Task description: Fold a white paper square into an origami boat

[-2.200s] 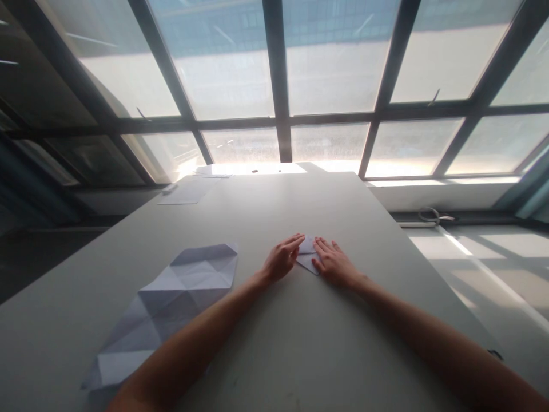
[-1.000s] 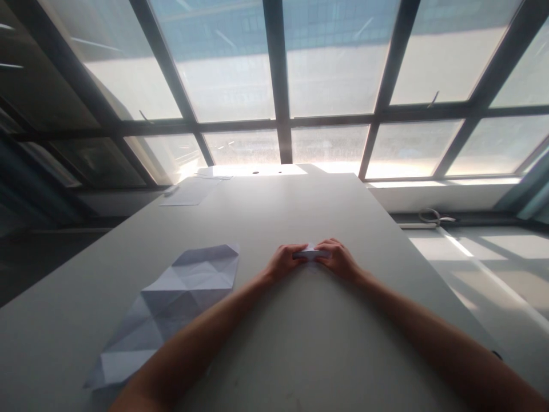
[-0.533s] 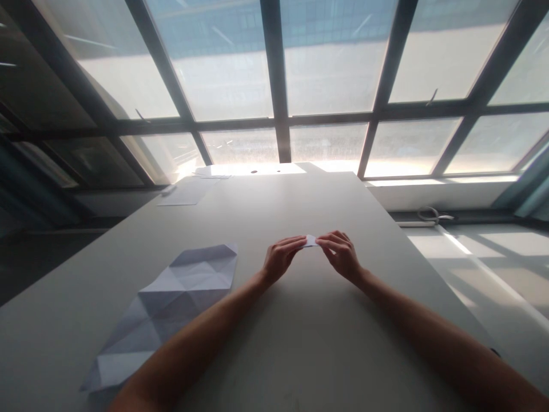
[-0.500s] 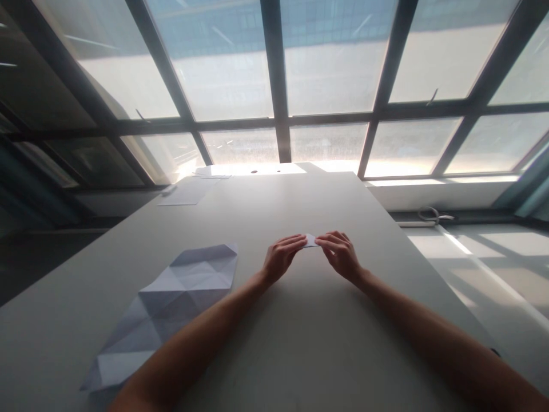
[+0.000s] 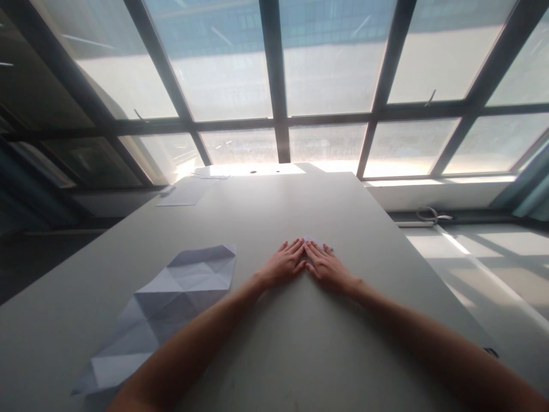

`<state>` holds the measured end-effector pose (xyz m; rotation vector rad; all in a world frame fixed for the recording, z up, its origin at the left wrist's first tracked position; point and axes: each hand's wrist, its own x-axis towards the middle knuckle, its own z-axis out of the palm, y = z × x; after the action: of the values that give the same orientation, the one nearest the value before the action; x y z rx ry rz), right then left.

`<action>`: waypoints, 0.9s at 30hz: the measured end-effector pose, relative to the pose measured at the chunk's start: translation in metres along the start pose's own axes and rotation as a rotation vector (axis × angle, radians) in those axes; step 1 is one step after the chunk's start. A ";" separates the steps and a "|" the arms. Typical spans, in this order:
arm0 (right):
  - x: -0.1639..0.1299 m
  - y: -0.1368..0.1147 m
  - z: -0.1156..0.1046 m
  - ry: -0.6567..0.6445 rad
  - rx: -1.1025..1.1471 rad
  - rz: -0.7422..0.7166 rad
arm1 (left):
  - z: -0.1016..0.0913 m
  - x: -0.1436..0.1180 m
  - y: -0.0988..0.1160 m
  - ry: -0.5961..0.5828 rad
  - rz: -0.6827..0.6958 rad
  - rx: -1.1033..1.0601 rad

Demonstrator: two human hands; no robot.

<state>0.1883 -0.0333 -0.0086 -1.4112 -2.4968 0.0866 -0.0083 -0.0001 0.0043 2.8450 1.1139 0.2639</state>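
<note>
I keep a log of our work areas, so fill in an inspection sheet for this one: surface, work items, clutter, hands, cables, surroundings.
Surface: pale table, sunlit along its far edge.
Work items: small white paper, mostly hidden under the fingers.
Clutter: large creased sheet on the left, partly hidden by the left forearm; flat sheet towards the far left corner.
Left hand: palm down, fingers extended at the small white paper.
Right hand: palm down, fingers over the small white paper.
Cables: looped cable or hose right of the table.
Surroundings: dark-framed windows ahead, curtains at both sides.
</note>
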 end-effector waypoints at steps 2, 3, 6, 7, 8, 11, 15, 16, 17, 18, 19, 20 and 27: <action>0.001 -0.002 0.001 -0.030 0.014 -0.004 | 0.000 0.000 0.000 -0.012 0.009 0.001; 0.001 -0.002 0.002 -0.037 0.015 0.013 | 0.001 -0.001 0.000 -0.019 0.010 0.004; 0.000 -0.001 0.001 -0.043 0.004 0.084 | 0.003 -0.002 0.000 -0.029 -0.013 0.014; -0.001 -0.001 0.001 -0.040 -0.002 0.114 | 0.004 -0.003 0.000 -0.029 -0.025 0.016; -0.003 -0.001 0.001 -0.036 -0.011 0.149 | 0.004 -0.003 0.000 -0.030 -0.039 0.018; -0.006 0.000 0.001 -0.015 -0.037 0.260 | 0.005 -0.006 0.001 -0.052 -0.084 0.030; -0.008 0.000 0.004 0.009 -0.050 0.378 | 0.006 -0.008 0.001 -0.073 -0.129 0.053; -0.008 0.000 0.005 0.010 -0.052 0.399 | 0.007 -0.008 0.002 -0.073 -0.133 0.058; -0.008 0.000 0.006 0.009 -0.053 0.420 | 0.007 -0.008 0.002 -0.072 -0.135 0.062; -0.008 0.000 0.006 0.013 -0.053 0.439 | 0.007 -0.008 0.003 -0.070 -0.136 0.066; -0.008 -0.001 0.007 0.026 -0.051 0.454 | 0.008 -0.008 0.004 -0.066 -0.139 0.070; -0.007 -0.001 0.007 0.049 -0.046 0.459 | 0.008 -0.008 0.005 -0.062 -0.144 0.072; -0.002 -0.008 0.004 0.070 0.049 0.125 | 0.006 -0.004 0.010 0.043 -0.195 0.027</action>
<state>0.1818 -0.0389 -0.0111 -1.5225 -2.3334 0.1195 -0.0029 -0.0101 -0.0010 2.7390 1.4012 0.2996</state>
